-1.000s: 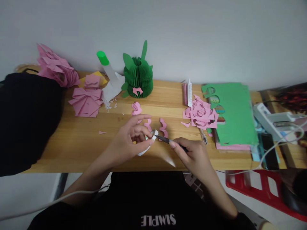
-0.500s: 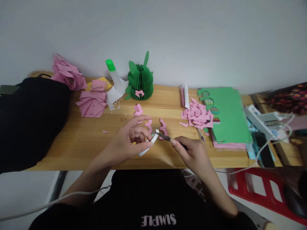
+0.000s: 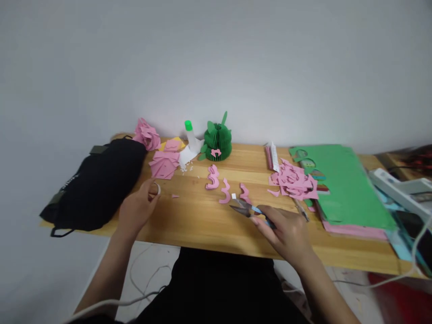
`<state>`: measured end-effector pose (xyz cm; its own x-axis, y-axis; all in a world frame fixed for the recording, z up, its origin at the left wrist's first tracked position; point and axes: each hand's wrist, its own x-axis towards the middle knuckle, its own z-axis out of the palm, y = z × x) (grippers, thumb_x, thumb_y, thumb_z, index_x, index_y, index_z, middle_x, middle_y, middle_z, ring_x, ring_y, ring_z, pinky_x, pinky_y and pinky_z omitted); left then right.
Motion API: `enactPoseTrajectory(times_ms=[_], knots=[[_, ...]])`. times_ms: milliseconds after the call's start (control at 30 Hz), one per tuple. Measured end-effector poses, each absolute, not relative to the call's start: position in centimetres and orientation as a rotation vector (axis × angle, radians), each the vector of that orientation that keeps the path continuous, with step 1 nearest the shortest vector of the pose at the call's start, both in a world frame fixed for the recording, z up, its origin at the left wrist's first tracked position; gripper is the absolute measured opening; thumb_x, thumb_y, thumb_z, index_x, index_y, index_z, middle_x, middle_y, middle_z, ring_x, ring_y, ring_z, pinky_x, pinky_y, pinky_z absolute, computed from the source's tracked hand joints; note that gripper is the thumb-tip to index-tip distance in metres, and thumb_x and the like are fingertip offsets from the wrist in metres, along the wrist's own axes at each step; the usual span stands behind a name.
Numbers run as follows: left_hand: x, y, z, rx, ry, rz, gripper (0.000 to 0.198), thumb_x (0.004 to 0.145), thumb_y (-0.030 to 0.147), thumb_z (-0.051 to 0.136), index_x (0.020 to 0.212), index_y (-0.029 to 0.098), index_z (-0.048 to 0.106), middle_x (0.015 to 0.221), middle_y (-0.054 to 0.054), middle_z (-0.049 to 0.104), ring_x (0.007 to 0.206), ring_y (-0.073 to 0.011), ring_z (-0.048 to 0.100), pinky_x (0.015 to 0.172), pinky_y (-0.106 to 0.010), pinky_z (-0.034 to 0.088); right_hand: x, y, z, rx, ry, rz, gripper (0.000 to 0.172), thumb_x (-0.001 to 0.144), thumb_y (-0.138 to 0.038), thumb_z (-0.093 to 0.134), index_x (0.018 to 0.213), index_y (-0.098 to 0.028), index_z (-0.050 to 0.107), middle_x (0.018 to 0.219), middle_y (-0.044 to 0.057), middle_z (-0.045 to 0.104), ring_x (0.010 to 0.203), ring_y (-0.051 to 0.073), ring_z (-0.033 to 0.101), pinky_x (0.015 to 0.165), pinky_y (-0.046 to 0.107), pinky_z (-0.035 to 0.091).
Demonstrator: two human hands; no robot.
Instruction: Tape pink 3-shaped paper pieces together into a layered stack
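Note:
At the left of the table my left hand (image 3: 137, 208) is closed on a small white tape roll (image 3: 155, 189), its ring partly hidden by the fingers. My right hand (image 3: 285, 227) grips a pair of scissors (image 3: 243, 208) by the handles, with the dark blades apart and pointing left. Just beyond the blades a small white tape piece (image 3: 234, 196) lies between two wavy pink paper cutouts, one to its left (image 3: 225, 191) and one to its right (image 3: 244, 192). Farther back is a stack of similar pink cutouts (image 3: 212, 177).
A green paper cactus (image 3: 218, 141) and a glue stick (image 3: 189, 132) stand near the wall. Black bag (image 3: 101, 184) lies left, beside folded pink paper (image 3: 164, 164). Right are pink paper scraps (image 3: 293, 180), green sheets (image 3: 351, 184) and a white cable (image 3: 413, 265).
My left hand has moved away leftward with the tape roll. The white strip is gone from the scissors, and a small white piece now lies by the cutouts. The view has shifted.

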<state>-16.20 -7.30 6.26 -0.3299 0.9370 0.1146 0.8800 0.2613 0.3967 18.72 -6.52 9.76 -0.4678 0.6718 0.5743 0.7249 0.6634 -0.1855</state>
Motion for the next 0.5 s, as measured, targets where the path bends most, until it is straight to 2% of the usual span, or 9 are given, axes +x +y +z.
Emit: enactPoseTrajectory(times_ms=[100, 167, 267, 367, 500], knots=[[-16.1, -6.9, 5.6, 1.767, 2.363, 0.840, 0.024, 0.079, 0.028, 0.060, 0.099, 0.017, 0.068, 0.088, -0.012, 0.073, 0.085, -0.0284, 0.065, 0.075, -0.037, 0.048, 18.4, -6.1, 9.8, -1.038, -2.238, -0.187, 0.050, 0.103, -0.041, 0.038, 0.080, -0.012, 0.072, 0.054, 0.006, 0.070, 0.045, 0.013, 0.063, 0.047, 0.022, 0.040], [-14.4, -6.4, 6.5, 1.803, 2.276, 0.921, 0.023, 0.083, 0.033, 0.057, 0.095, 0.017, 0.068, 0.100, -0.014, 0.071, 0.093, -0.0270, 0.064, 0.081, -0.038, 0.050, 18.3, -5.9, 10.1, -1.019, -2.241, -0.218, 0.050, 0.103, -0.041, 0.038, 0.081, -0.012, 0.072, 0.056, 0.006, 0.071, 0.046, 0.013, 0.063, 0.047, 0.023, 0.040], [-10.5, -5.3, 9.4, 1.837, 1.971, 0.960, 0.027, 0.088, 0.041, 0.055, 0.090, 0.019, 0.069, 0.088, -0.006, 0.072, 0.075, -0.0178, 0.064, 0.069, -0.029, 0.052, 18.6, -5.6, 10.9, -1.005, -2.268, -0.222, 0.048, 0.102, -0.042, 0.039, 0.081, -0.014, 0.072, 0.055, 0.006, 0.070, 0.046, 0.013, 0.062, 0.047, 0.023, 0.037], [-6.6, -4.1, 12.6, 1.791, 1.332, 0.979, 0.021, 0.085, 0.036, 0.061, 0.077, 0.017, 0.068, 0.080, -0.004, 0.071, 0.072, -0.0156, 0.062, 0.066, -0.026, 0.049, 19.2, -5.6, 11.9, -0.996, -2.286, -0.236, 0.046, 0.102, -0.042, 0.042, 0.081, -0.015, 0.072, 0.052, 0.004, 0.066, 0.045, 0.012, 0.058, 0.048, 0.024, 0.036], [-3.5, -2.7, 14.6, 1.740, 1.160, 0.905, 0.018, 0.084, 0.030, 0.061, 0.075, 0.017, 0.068, 0.075, -0.003, 0.069, 0.072, -0.0157, 0.061, 0.066, -0.027, 0.046, 20.1, -5.8, 12.7, -1.025, -2.269, -0.261, 0.044, 0.101, -0.042, 0.043, 0.084, -0.015, 0.072, 0.051, 0.002, 0.065, 0.044, 0.011, 0.056, 0.048, 0.024, 0.036]])
